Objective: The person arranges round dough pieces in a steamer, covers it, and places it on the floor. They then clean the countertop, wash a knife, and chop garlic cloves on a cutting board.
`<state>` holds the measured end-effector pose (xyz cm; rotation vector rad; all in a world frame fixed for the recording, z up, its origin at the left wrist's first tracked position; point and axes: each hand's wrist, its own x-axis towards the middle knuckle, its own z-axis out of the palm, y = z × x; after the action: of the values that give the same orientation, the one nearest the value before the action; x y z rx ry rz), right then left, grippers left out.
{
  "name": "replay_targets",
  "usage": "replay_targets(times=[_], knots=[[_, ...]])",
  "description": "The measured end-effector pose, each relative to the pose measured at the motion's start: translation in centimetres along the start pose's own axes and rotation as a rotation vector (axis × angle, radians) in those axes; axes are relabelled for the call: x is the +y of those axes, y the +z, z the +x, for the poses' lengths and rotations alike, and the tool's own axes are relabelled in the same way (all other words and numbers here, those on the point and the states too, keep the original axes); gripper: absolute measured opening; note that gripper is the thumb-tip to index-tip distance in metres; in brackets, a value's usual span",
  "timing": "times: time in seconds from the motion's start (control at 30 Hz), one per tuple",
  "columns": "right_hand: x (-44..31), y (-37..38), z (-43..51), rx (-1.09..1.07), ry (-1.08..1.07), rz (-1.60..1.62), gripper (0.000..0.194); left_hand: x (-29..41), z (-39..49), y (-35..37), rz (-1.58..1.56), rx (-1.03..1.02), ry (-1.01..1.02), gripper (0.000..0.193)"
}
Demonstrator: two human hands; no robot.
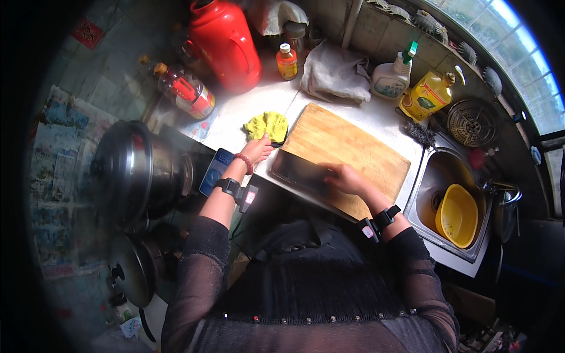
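Note:
A wooden cutting board lies on the white counter. My right hand is closed over the right end of a wide, dark cleaver blade, which rests at the board's near left corner; the handle is hidden. My left hand wears a red bead bracelet at the wrist and reaches over the counter edge, palm turned sideways and fingers extended. Its thumb is at the near edge of a crumpled yellow-green cloth, and whether they touch is unclear. A dark edge shows beneath the cloth.
A lit phone lies left of my left wrist, near a large steel pot. Behind stand a red thermos, bottles, a folded grey cloth and a yellow soap bottle. The steel sink at right holds a yellow basin.

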<state>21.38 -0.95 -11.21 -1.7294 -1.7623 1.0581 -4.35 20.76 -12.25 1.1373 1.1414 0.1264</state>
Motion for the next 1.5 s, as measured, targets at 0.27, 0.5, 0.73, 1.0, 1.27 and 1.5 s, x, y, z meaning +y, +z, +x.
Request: replay_targets(times=[0.27,0.5,0.73,1.0,1.27,1.5], knots=[[4.1,-6.1,-3.3,0.644,0.464,0.278,0.055,3.7,4.2,0.9,-0.296,0.151,0.285,0.07],[2.7,-0.4,-3.1,0.444,0.25,0.196,0.05,1.3,0.0,2.1,-0.252,0.024,0.273,0.077],[0.6,0.2,-1.9,0.364,0.139,0.256,0.051,-2.8,-7.0,-0.1,-0.172,0.161,0.248,0.077],[-1.2,1.7,-0.6,0.061,-0.004,0.056,0.049,-5.5,-10.0,0.4,-0.229,0.285,0.169,0.081],[6.6,-6.7,-6.4,0.601,0.366,0.427,0.054,-7.9,-13.3,1.6,-0.247,0.313,0.131,0.079],[6.4,-4.3,-7.8,0.477,0.267,0.158,0.05,-9.0,-15.3,6.2,-0.241,0.308,0.043,0.078]])
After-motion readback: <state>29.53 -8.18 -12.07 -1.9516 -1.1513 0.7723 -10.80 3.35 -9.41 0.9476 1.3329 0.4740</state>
